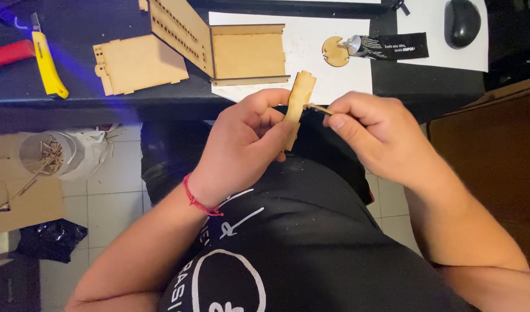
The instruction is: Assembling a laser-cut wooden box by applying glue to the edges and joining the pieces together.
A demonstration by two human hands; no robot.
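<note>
Pinching a thin, light, stiff wooden strip (298,101) along its lower edges, the left hand (245,141) is steadying it while the right hand (372,130), at three o'clock, is pinching a slim stick (318,108) against it.

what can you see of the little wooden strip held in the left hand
The wooden strip is a thin, flat, pale tan piece, like cut plywood or fibreboard, longer than wide, with a notched top end. It looks glossy on its face, perhaps wet. It stands nearly upright, leaning slightly right, in front of the desk edge. The left hand pinches its lower half between thumb and fingers, hiding the bottom end. A thin stick held by the right hand touches its right edge near the middle.
</note>
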